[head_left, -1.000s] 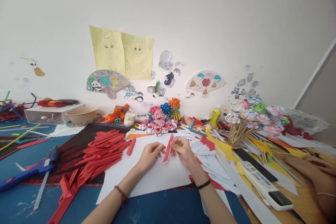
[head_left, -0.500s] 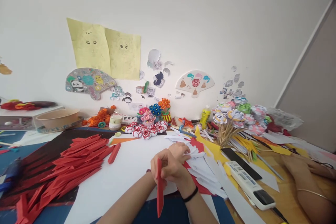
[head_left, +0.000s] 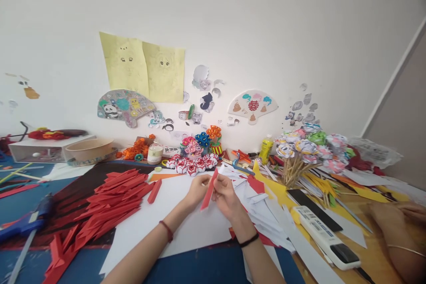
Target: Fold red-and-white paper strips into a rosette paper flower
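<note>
My left hand [head_left: 199,190] and my right hand [head_left: 226,196] meet over a large white sheet [head_left: 140,230]. Between them they pinch a folded paper strip [head_left: 209,193], red with white along its edge and at its top end. It stands tilted, upper end leaning right; some of my fingertips are hidden behind it. Left of my hands lies a heap of red folded strips [head_left: 113,199], with one red strip [head_left: 154,191] a little apart. White folded strips [head_left: 262,208] are piled just beyond my right hand, with red paper showing underneath.
Finished paper flowers [head_left: 192,165] stand along the wall. To the right are a bunch of stemmed flowers [head_left: 296,155], a phone [head_left: 314,210] and a white power strip [head_left: 326,237]. A glue gun [head_left: 36,219] lies left. Another person's arm [head_left: 389,226] rests at the right edge.
My left hand has come back from the white pile to the strip. My right hand has raised the red strip, which now shows white paper against it. The view has shifted slightly left.
</note>
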The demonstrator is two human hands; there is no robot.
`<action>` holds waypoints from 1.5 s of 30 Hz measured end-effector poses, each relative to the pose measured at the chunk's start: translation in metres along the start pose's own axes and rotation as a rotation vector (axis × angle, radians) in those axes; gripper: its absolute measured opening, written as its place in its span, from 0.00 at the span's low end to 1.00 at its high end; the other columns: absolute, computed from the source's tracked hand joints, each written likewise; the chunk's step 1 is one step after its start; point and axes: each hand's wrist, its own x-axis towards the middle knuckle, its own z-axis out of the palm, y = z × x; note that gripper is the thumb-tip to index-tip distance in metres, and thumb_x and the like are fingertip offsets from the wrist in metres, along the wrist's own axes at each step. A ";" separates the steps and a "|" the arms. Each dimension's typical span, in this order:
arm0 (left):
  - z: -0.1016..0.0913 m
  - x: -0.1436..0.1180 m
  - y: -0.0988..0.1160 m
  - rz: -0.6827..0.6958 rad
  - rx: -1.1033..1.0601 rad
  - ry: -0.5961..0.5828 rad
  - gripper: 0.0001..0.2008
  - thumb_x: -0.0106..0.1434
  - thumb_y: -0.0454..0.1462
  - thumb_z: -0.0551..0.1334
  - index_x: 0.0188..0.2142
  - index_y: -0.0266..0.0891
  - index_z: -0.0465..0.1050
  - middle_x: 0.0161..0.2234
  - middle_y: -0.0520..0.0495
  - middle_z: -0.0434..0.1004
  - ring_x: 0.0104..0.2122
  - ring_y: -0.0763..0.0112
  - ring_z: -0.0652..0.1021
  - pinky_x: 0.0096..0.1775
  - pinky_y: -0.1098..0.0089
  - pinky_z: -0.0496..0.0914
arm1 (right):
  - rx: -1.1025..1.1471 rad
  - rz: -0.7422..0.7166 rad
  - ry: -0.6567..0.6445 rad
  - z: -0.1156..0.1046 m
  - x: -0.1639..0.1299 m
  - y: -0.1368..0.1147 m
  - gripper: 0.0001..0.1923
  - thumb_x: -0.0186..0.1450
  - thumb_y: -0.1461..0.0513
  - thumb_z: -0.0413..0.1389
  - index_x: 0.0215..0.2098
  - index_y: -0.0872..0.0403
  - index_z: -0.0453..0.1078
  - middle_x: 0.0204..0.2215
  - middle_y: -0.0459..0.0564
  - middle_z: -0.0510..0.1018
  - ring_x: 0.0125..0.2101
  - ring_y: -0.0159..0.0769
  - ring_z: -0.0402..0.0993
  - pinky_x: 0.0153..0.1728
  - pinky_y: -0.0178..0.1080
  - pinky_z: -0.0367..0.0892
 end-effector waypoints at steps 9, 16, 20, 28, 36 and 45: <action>-0.041 -0.035 0.014 -0.106 0.217 0.050 0.22 0.63 0.50 0.58 0.28 0.32 0.74 0.20 0.52 0.70 0.21 0.75 0.67 0.26 0.74 0.59 | 0.419 0.483 0.109 0.017 -0.002 0.013 0.17 0.60 0.54 0.61 0.21 0.56 0.66 0.12 0.44 0.71 0.13 0.29 0.66 0.16 0.30 0.61; -0.040 -0.037 0.016 -0.046 0.452 0.045 0.19 0.62 0.47 0.58 0.23 0.35 0.71 0.20 0.53 0.66 0.23 0.74 0.64 0.28 0.73 0.57 | 0.473 0.564 0.052 0.020 -0.004 0.015 0.16 0.56 0.54 0.64 0.20 0.55 0.67 0.12 0.43 0.72 0.13 0.29 0.67 0.16 0.30 0.60; -0.042 -0.040 0.018 -0.020 0.584 0.028 0.18 0.63 0.43 0.57 0.20 0.36 0.66 0.18 0.56 0.60 0.22 0.74 0.61 0.27 0.73 0.54 | 0.496 0.575 -0.005 0.022 -0.006 0.015 0.16 0.56 0.54 0.64 0.22 0.56 0.67 0.12 0.43 0.72 0.14 0.29 0.68 0.17 0.31 0.61; -0.044 -0.044 0.022 0.000 0.779 0.002 0.15 0.64 0.40 0.55 0.21 0.38 0.65 0.20 0.53 0.67 0.23 0.71 0.66 0.28 0.72 0.56 | 0.488 0.576 -0.071 0.025 -0.008 0.021 0.18 0.52 0.52 0.67 0.30 0.57 0.71 0.17 0.44 0.75 0.15 0.31 0.70 0.16 0.32 0.63; -0.038 -0.050 0.031 0.028 0.924 -0.022 0.10 0.64 0.38 0.56 0.27 0.39 0.68 0.27 0.50 0.74 0.28 0.68 0.72 0.30 0.73 0.59 | 0.441 0.558 -0.066 0.024 -0.011 0.019 0.17 0.53 0.53 0.67 0.24 0.54 0.65 0.14 0.41 0.73 0.15 0.31 0.69 0.18 0.32 0.62; -0.030 -0.055 0.026 0.009 1.081 -0.012 0.10 0.67 0.36 0.51 0.32 0.39 0.69 0.31 0.46 0.76 0.30 0.64 0.76 0.31 0.70 0.62 | 0.396 0.520 -0.110 0.024 -0.010 0.019 0.19 0.55 0.54 0.66 0.24 0.53 0.61 0.16 0.41 0.72 0.17 0.31 0.69 0.19 0.32 0.62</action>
